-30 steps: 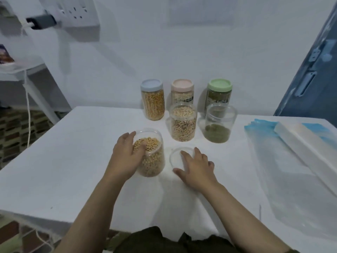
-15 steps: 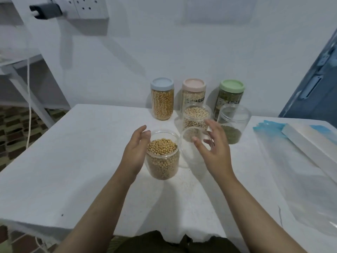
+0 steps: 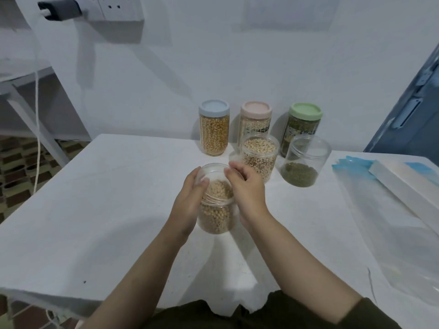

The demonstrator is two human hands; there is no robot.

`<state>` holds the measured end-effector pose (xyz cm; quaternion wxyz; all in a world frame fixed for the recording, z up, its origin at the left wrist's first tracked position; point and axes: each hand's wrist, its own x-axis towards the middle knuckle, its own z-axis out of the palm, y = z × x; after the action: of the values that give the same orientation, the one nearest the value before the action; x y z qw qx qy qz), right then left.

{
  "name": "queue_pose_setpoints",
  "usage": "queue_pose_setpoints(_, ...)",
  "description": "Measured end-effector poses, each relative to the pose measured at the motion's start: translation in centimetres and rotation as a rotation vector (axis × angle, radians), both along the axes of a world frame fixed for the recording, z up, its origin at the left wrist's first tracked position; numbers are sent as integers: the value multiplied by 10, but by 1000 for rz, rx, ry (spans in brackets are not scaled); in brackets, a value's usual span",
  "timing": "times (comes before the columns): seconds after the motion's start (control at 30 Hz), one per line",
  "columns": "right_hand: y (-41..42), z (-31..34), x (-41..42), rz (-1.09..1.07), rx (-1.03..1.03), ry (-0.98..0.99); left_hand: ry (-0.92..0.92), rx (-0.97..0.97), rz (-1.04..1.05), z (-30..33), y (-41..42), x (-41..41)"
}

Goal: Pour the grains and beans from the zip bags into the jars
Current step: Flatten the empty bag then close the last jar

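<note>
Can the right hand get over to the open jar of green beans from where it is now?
Probably yes. The right hand is busy holding a clear lid at the soybean jar; the green bean jar stands open to its right, with bare table between. The neighbouring speckled bean jar sits left of that path.

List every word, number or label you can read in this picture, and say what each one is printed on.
None can be read.
Pink-lidded jar: a dark band of print, too blurred to read.
Green-lidded jar: a printed label, too blurred and partly hidden.
Long white box: blue patches, no legible text.
</note>
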<state>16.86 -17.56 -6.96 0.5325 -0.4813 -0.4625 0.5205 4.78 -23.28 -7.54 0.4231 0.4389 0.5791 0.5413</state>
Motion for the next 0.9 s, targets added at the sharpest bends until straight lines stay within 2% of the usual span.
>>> queue_pose_setpoints(0.13, -8, -3, -2, 33, -129, 108, -15, 3, 64, -5, 1, -3)
queue_pose_setpoints(0.47, -13, -7, -4, 76, -81, -82, -1, 22, 150, -2, 2, 3)
queue_pose_setpoints(0.6, -7, -2, -2, 109, -75, -134, 28, -19, 136, 1, 4, 6)
queue_pose_setpoints(0.77, -7, 2, -2, 120, -112, -115, -137, 13, 43, 1, 1, 2)
queue_pose_setpoints(0.9, -7, 3, -3, 115, -101, -79, -74, 113, -30, -12, -7, -2)
